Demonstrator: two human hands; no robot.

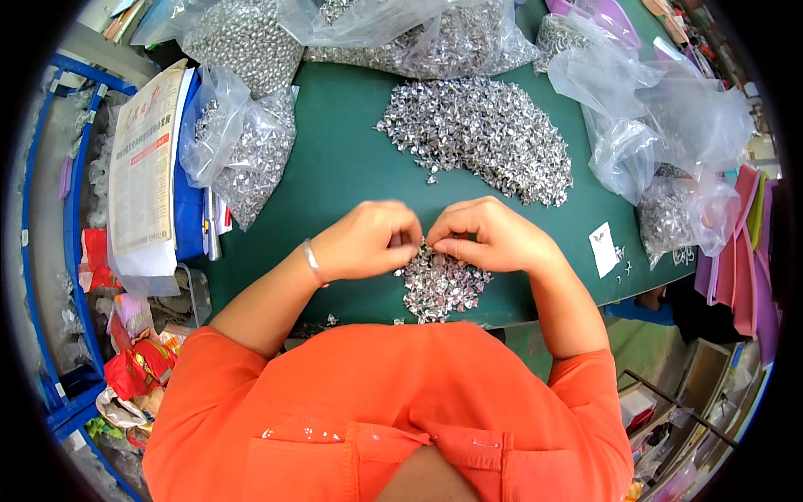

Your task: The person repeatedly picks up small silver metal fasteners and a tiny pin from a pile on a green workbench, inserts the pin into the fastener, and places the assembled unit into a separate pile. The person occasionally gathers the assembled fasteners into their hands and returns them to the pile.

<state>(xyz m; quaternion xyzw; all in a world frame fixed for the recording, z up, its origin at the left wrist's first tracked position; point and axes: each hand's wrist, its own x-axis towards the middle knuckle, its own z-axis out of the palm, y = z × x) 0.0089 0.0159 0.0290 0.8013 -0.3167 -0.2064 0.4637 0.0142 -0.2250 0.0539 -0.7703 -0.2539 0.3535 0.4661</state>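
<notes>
My left hand (368, 240), with a silver bangle (312, 259) on the wrist, has its fingers curled into a pinch. Opposite it, my right hand (495, 236) pinches too, and the two sets of fingertips almost meet. What they hold is too small to make out. Just below the fingers lies a small pile of silver metal pieces (441, 289) near the table's front edge. A larger heap of similar small silver pieces (485, 134) spreads beyond my hands on the green table (335, 151).
Clear bags of silver parts (242, 42) line the far side, with another bag (251, 155) at left. A newspaper stack (142, 159) stands by a blue rack (75, 217). Plastic bags (669, 125) and a small white card (602, 249) lie at right.
</notes>
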